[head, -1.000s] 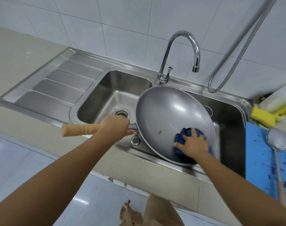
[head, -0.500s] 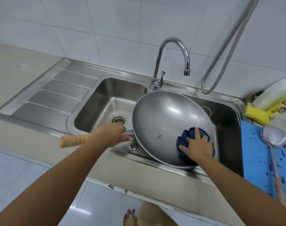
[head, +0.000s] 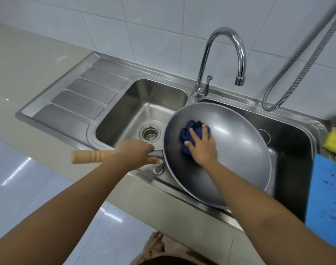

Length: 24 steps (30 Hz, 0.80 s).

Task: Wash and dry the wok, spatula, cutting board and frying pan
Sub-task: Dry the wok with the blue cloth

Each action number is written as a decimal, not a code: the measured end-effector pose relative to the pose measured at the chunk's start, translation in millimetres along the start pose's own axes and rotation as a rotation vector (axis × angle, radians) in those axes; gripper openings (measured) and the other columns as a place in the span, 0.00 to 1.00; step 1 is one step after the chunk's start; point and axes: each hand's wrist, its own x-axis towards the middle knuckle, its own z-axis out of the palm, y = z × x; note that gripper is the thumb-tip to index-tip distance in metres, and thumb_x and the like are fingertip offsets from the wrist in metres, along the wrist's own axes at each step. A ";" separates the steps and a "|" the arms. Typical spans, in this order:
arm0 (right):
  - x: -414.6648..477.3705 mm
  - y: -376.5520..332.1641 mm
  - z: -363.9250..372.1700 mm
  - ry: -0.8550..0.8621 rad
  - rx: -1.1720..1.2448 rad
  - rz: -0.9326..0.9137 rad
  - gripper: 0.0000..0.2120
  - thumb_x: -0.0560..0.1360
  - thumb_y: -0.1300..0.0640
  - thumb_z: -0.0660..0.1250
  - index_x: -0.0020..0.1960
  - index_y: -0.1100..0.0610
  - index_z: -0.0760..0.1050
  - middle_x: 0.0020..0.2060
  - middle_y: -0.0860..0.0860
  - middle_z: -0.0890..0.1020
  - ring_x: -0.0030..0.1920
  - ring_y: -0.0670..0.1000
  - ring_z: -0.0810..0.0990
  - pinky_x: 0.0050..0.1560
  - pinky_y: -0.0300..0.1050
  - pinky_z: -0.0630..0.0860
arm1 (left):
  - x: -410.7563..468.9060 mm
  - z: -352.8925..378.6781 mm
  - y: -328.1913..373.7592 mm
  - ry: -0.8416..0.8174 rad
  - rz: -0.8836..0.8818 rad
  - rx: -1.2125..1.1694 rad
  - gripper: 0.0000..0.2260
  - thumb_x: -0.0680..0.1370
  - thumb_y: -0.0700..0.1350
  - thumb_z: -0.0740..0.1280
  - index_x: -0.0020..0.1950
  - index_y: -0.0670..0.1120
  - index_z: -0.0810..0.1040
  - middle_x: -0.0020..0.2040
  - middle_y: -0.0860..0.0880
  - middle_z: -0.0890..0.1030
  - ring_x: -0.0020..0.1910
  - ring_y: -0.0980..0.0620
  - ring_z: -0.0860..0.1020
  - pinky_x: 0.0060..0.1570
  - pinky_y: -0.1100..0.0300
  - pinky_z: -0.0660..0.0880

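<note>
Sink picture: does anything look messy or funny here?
Only the blue board at the right edge: dark purple specks dot it, like stains. The wok leans over the sink, but the left hand holds it.

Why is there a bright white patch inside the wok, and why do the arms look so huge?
Head view: the white streaks on the wok are glare, light bouncing off shiny metal, and the tap gleams likewise. Head view again: the wide-angle lens stretches whatever is near the edges, so the forearms swell.

Bright even light, glare on wok (head: 240, 142)
</note>
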 end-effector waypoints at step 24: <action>-19.2 130.2 -35.3 -0.138 -0.358 0.180 0.30 0.77 0.36 0.59 0.76 0.38 0.57 0.79 0.49 0.39 0.74 0.65 0.53 0.71 0.62 0.56 | 8.3 -13.7 25.2 -0.072 -0.039 0.045 0.23 0.75 0.69 0.59 0.52 0.51 0.77 0.36 0.54 0.70 0.41 0.50 0.72 0.37 0.57 0.67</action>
